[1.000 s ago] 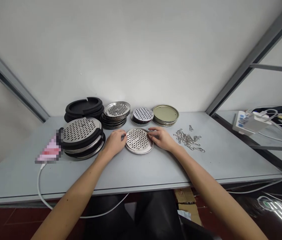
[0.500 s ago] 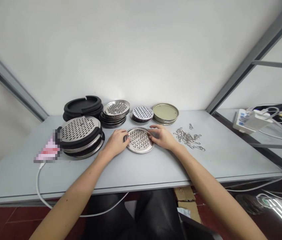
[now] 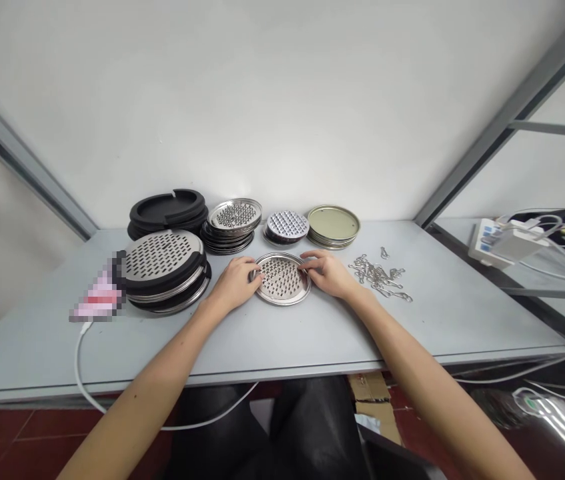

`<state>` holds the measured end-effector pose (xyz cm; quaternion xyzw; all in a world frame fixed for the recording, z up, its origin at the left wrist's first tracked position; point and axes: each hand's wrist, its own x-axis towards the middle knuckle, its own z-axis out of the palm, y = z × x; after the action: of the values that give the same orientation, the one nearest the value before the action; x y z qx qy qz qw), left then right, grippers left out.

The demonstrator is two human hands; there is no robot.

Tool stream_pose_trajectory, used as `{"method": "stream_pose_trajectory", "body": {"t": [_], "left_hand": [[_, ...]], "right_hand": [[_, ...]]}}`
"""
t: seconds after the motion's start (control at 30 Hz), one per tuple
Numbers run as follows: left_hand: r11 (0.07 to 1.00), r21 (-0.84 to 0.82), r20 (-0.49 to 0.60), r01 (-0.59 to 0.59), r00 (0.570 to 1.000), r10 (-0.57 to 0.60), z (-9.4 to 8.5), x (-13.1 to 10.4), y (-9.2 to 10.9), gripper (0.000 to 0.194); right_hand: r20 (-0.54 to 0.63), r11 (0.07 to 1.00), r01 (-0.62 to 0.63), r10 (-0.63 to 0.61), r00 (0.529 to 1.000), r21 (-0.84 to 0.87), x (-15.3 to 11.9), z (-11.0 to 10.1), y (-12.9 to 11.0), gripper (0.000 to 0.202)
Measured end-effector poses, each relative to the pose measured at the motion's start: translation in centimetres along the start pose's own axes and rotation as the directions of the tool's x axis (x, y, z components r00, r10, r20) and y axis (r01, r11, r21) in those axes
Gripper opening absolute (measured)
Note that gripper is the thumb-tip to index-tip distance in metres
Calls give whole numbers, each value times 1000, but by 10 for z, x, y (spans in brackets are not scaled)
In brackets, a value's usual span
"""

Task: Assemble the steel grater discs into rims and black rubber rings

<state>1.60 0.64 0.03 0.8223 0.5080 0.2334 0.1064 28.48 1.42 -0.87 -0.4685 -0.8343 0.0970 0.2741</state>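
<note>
Grater disc: the round metal grater disc (image 3: 283, 280) is at the middle of the grey table (image 3: 312, 343), between the two hands; its perforated face is up and its raised rim shows all round the near side. Whether it lies fully flat or is slightly raised cannot be told.
Left hand: the left hand (image 3: 235, 283) reaches the disc's left edge, thumb and forefinger at the rim.
Right hand: the right hand (image 3: 328, 273) meets the opposite edge, fingertips over the rim, palm facing inward.
Grip: the fingers are part curled and the disc is spanned from both sides; whether either hand truly pinches it cannot be told, as the underside is hidden.
Step in hand: apparently two-handed steadying or adjusting of the disc at its rim.
Next move: judged from this pose, any lift or turn calls for even pressure from both sides, with fingertips kept off the cutting holes.
Left stack: grater plates with black rims (image 3: 162, 257) stand beside the left hand.
Back row: black rings (image 3: 167, 208), grater plates (image 3: 235, 217), small graters (image 3: 288, 225) and olive lids (image 3: 333, 223).
Clips: small wire clips (image 3: 377, 275) lie scattered beyond the right hand.
</note>
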Motion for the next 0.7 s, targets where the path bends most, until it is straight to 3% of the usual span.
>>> {"method": "stream_pose_trajectory", "body": {"t": [0.23,0.7], "left_hand": [[999,-43,19,13,1000,-12,-1,0,3,26],[995,-91,66,29,998,-23,-4,0,7,25]], "right_hand": [[22,998,27,-28,999,60,0,-1,-5,39],[46,999,46,-47,998,23,0,6,1,43]]}}
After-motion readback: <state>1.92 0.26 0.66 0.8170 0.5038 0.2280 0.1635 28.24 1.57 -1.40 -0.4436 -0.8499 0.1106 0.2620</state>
